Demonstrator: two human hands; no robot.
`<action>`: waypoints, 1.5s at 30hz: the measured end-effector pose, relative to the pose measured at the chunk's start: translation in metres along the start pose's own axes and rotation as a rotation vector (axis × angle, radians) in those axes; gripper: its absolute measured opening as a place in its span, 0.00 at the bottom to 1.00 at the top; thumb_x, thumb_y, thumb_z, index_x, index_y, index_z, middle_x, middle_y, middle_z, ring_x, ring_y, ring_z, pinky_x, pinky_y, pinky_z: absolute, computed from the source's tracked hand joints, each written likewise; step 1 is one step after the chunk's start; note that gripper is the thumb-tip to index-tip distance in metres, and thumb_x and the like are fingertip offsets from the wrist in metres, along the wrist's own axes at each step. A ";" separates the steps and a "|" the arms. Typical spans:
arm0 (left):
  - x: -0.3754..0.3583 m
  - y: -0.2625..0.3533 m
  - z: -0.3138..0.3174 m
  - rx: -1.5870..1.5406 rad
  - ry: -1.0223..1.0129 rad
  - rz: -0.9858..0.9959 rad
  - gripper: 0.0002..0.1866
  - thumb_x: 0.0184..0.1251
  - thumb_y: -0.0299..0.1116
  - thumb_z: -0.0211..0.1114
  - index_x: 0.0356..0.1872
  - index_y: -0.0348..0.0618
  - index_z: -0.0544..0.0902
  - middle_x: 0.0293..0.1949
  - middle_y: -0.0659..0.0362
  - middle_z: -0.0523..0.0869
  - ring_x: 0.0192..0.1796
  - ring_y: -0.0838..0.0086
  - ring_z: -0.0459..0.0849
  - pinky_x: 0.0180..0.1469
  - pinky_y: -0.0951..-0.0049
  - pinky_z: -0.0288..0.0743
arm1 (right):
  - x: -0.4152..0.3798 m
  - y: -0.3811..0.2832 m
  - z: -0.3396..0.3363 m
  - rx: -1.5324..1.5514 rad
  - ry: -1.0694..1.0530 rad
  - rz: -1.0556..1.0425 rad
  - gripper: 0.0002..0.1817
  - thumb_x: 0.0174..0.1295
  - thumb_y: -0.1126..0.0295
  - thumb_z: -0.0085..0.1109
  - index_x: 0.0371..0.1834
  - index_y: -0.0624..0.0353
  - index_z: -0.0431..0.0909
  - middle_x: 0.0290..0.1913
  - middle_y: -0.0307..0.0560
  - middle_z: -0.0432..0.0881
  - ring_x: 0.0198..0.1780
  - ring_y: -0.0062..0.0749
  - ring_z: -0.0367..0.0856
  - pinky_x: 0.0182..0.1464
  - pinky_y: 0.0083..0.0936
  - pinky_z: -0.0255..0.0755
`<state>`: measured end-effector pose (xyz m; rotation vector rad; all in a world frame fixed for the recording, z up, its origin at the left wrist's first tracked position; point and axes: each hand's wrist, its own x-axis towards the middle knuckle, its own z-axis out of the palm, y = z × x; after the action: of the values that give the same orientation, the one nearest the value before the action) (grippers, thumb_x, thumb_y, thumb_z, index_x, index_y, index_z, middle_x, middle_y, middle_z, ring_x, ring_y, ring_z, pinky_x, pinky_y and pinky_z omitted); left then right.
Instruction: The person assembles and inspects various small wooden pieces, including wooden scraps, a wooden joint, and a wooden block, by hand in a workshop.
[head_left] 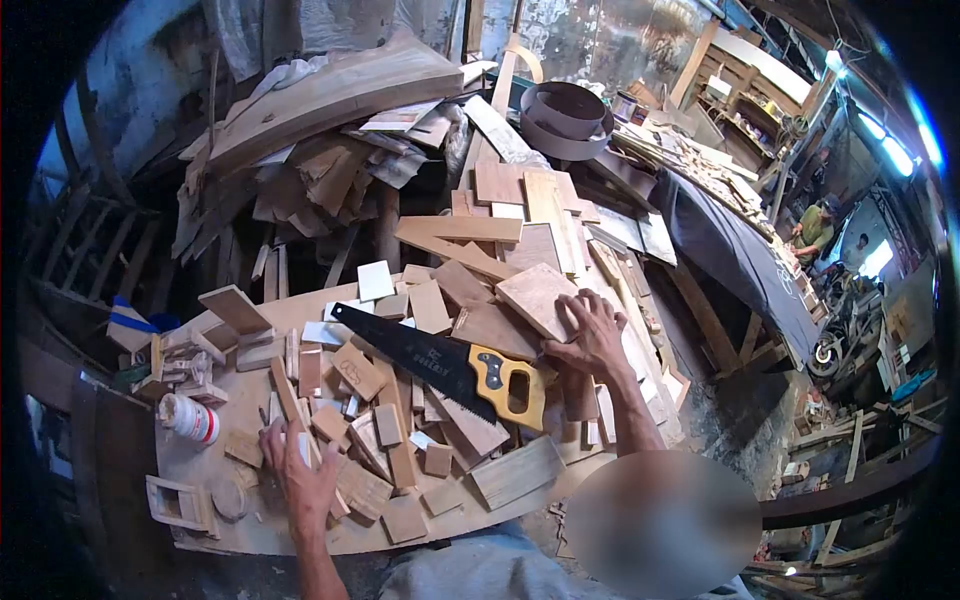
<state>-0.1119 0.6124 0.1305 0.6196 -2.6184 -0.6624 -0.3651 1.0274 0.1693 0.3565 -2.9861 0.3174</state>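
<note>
My right hand (590, 338) has its fingers curled over the near right edge of a square wooden board (535, 298), which lies tilted on the pile. Below that board is a handsaw (420, 360) with a black blade and a yellow handle (508, 386), lying across the offcuts. At the left front, my left hand (303, 482) reaches down among small wood blocks, fingers spread and touching them. A small white piece (305, 450) shows between its fingers and thumb; I see no firm grip on it. Close by lie a wood block (243, 447) and a long thin strip (286, 388).
A white jar (188, 418) with a red band, a small wooden frame (178, 502) and a round disc (229, 498) stand at the left of the worktable (270, 535). Behind are rolled dark strips (565, 118) and a large curved plank (330, 95). A person (815, 230) works far right.
</note>
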 end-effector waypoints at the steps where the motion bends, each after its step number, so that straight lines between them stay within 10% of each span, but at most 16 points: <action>1: 0.003 0.014 0.005 -0.020 0.011 0.031 0.37 0.54 0.31 0.81 0.67 0.36 0.77 0.71 0.44 0.73 0.76 0.45 0.66 0.80 0.45 0.58 | -0.002 0.005 0.001 0.117 0.039 0.046 0.49 0.49 0.36 0.77 0.75 0.45 0.77 0.73 0.59 0.70 0.77 0.59 0.65 0.76 0.65 0.58; 3: 0.011 0.046 0.019 -0.095 0.016 0.150 0.34 0.55 0.32 0.81 0.64 0.34 0.80 0.71 0.42 0.74 0.75 0.43 0.68 0.79 0.47 0.61 | -0.002 0.018 -0.006 0.348 0.125 0.127 0.45 0.52 0.42 0.77 0.75 0.43 0.78 0.71 0.58 0.71 0.76 0.53 0.67 0.75 0.68 0.59; 5: 0.016 0.086 0.028 -0.056 -0.054 0.212 0.31 0.56 0.32 0.79 0.62 0.33 0.82 0.69 0.41 0.76 0.73 0.42 0.70 0.78 0.48 0.64 | -0.008 0.034 -0.018 0.920 0.272 0.201 0.36 0.58 0.52 0.75 0.70 0.54 0.83 0.69 0.56 0.72 0.67 0.45 0.77 0.74 0.30 0.68; 9: 0.042 0.136 0.076 -0.212 -0.130 0.427 0.26 0.60 0.34 0.77 0.59 0.33 0.84 0.65 0.42 0.80 0.71 0.44 0.74 0.75 0.50 0.67 | -0.022 0.082 -0.025 1.630 0.305 0.388 0.37 0.67 0.39 0.62 0.72 0.53 0.74 0.63 0.44 0.79 0.62 0.32 0.75 0.62 0.38 0.61; 20: 0.126 0.224 0.159 -0.045 -0.482 0.351 0.40 0.67 0.54 0.73 0.74 0.39 0.75 0.72 0.41 0.76 0.76 0.47 0.71 0.80 0.50 0.61 | -0.047 0.107 -0.053 2.027 0.322 0.410 0.34 0.72 0.38 0.57 0.68 0.54 0.77 0.58 0.49 0.84 0.56 0.41 0.84 0.59 0.48 0.76; 27: 0.140 0.234 0.144 -0.071 -0.553 0.320 0.34 0.71 0.51 0.70 0.70 0.39 0.79 0.70 0.41 0.79 0.72 0.47 0.76 0.76 0.56 0.68 | -0.043 0.089 -0.045 1.378 0.224 0.048 0.43 0.63 0.42 0.65 0.74 0.64 0.74 0.64 0.53 0.78 0.67 0.47 0.76 0.69 0.43 0.67; 33: 0.153 0.221 0.165 -0.668 -0.329 0.113 0.28 0.84 0.49 0.57 0.69 0.34 0.78 0.67 0.40 0.81 0.71 0.50 0.79 0.74 0.59 0.70 | -0.025 -0.011 -0.010 0.313 0.220 -0.112 0.48 0.53 0.42 0.75 0.77 0.50 0.71 0.69 0.64 0.64 0.73 0.64 0.61 0.67 0.61 0.61; 40: 0.127 0.240 0.166 -0.194 -0.492 0.326 0.37 0.65 0.43 0.77 0.70 0.33 0.77 0.74 0.40 0.74 0.75 0.46 0.74 0.80 0.55 0.65 | -0.045 0.045 -0.032 0.398 0.414 0.065 0.35 0.58 0.51 0.77 0.65 0.59 0.80 0.62 0.66 0.77 0.60 0.60 0.81 0.60 0.53 0.76; 42: 0.126 0.246 0.168 -0.219 -0.508 0.302 0.36 0.65 0.42 0.77 0.70 0.33 0.77 0.74 0.40 0.75 0.75 0.45 0.74 0.79 0.54 0.65 | -0.049 0.074 -0.014 0.500 0.062 0.270 0.31 0.61 0.58 0.75 0.64 0.62 0.80 0.54 0.62 0.83 0.51 0.49 0.86 0.57 0.41 0.80; 45: 0.129 0.244 0.173 -0.171 -0.450 0.393 0.32 0.71 0.43 0.72 0.70 0.34 0.77 0.72 0.41 0.77 0.74 0.47 0.75 0.79 0.56 0.66 | -0.054 0.107 -0.001 0.650 0.065 0.344 0.25 0.66 0.64 0.68 0.62 0.67 0.80 0.46 0.63 0.87 0.42 0.53 0.89 0.48 0.41 0.82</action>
<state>-0.3751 0.8038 0.1457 -0.1168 -2.9149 -0.9690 -0.3395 1.1414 0.1421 -0.1253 -2.7849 1.3077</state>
